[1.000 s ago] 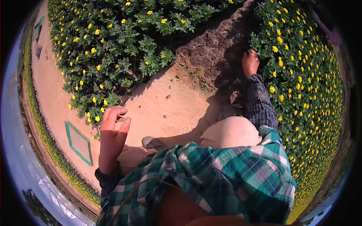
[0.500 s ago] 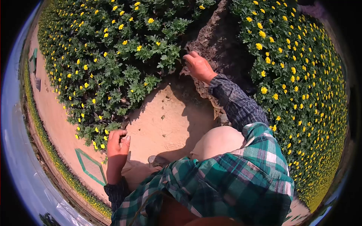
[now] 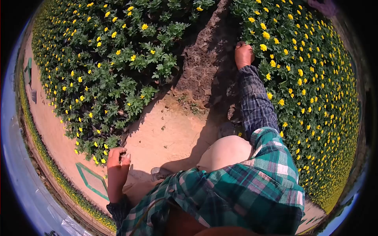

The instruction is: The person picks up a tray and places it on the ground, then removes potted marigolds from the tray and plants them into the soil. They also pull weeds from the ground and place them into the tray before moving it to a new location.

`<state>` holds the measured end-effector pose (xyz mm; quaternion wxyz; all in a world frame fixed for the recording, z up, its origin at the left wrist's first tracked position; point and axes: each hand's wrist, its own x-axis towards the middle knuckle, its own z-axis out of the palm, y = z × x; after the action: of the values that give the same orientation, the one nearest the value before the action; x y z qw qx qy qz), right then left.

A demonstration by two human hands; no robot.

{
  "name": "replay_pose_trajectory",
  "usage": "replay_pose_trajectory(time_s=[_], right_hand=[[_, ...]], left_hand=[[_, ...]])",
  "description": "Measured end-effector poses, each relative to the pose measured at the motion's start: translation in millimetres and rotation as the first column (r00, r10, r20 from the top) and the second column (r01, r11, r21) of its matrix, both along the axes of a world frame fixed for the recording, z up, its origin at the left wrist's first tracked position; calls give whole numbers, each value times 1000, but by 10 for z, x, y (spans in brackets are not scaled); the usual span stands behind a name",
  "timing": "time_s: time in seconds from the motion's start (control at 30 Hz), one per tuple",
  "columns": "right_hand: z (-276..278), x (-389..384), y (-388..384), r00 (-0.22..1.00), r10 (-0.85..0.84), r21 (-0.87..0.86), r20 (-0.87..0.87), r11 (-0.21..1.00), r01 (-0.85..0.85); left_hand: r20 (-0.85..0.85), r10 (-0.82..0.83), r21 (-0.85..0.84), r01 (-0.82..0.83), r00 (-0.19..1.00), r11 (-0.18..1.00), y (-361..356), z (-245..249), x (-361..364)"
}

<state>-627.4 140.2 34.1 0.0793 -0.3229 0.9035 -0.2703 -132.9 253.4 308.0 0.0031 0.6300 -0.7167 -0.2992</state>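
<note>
My right hand [image 3: 244, 55] reaches out to the inner edge of the right-hand bed of yellow-flowered plants [image 3: 291, 94]. Its fingers are curled in beside the leaves, and their tips are hidden. Nearer to me, my left hand [image 3: 117, 165] is raised above the sandy ground by the near corner of the left-hand yellow-flowered plants [image 3: 106, 74]. Its fingers bend toward the thumb; whatever may be between them is too small to make out.
A strip of dark, crumbly soil [image 3: 199, 59] runs between the two beds. Pale sandy ground [image 3: 169, 126] lies before my knee [image 3: 226, 153], with small green sprigs on it. A green-edged frame [image 3: 92, 181] lies to the left. A purple shape [image 3: 323, 7] shows at far right.
My right hand has moved right, from the soil strip beside the left bed across to the right bed's edge. My left hand stays curled in nearly the same place. The view has shifted slightly.
</note>
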Motion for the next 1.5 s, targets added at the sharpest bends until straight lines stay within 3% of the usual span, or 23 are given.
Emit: replay_pose_trajectory(time_s=[0.03,0.07,0.17,0.3,0.4,0.47,0.5,0.57,0.6,0.63,0.7,0.77,0.87,0.9,0.97,1.0,1.03,1.17,1.27,1.37,1.4,1.43,1.5], right_hand=[[5,3,-47,998,2,101,-62,995,4],[-70,13,-62,995,-50,-11,-85,999,50],[-218,-23,-92,989,-6,62,-149,998,16],[-248,-66,-63,992,64,192,-112,981,-41],[-251,-18,46,989,1,49,-147,999,7],[-327,-10,161,986,13,-272,167,962,34],[-23,141,256,965,133,-316,227,947,-56],[39,244,421,853,465,-177,237,884,-433],[168,298,497,857,489,-68,163,872,-485],[171,284,504,857,489,-64,161,872,-485],[169,228,506,972,174,-24,-160,983,-180],[130,109,468,978,133,74,-160,990,-122],[-208,-64,345,973,215,315,-84,932,-178],[-449,-126,376,975,185,95,-125,980,-174],[-394,-180,344,952,269,164,-146,956,-245],[-295,-184,369,923,317,55,-219,948,-313],[-332,-223,367,927,325,109,-184,945,-310],[40,-70,305,851,474,-51,-227,866,-497],[312,230,41,664,709,-84,-238,666,-742],[63,403,-252,498,834,-93,-235,491,-866],[98,437,-301,438,890,154,-130,454,-877],[10,427,-300,417,895,52,-161,430,-902],[180,446,-266,804,589,-465,-81,691,-553]], left_hand=[[7,14,26,-14,1000,1000,6,12,-14],[11,16,25,-16,1000,1000,14,8,1],[26,-42,46,41,999,998,46,-22,60],[34,-8,106,5,999,994,59,-10,12],[27,-11,107,8,1000,994,50,-25,-1],[32,-35,92,32,999,995,57,-27,-12],[29,-49,90,47,998,995,48,-24,-30],[24,-66,86,64,998,994,25,-18,-36],[26,-72,94,69,997,993,23,-19,-37],[28,-75,102,72,997,992,30,-25,-37],[8,-59,104,58,998,993,47,-39,-52],[-2,-49,97,49,999,994,28,-34,-51],[-12,-46,124,47,999,991,63,-53,14],[-6,-38,122,38,999,992,70,-48,33],[4,-52,116,51,999,992,81,-47,53],[6,-45,114,45,999,993,90,-45,57],[0,-36,133,35,999,990,98,-37,62],[39,-14,214,6,999,977,133,-57,155],[85,-61,189,44,995,981,154,-91,227],[97,-16,227,-7,995,974,168,-95,254],[89,-1,237,-20,996,971,179,-89,264],[85,0,231,-20,996,973,210,-60,262],[110,67,232,-91,992,969,280,-15,267]])
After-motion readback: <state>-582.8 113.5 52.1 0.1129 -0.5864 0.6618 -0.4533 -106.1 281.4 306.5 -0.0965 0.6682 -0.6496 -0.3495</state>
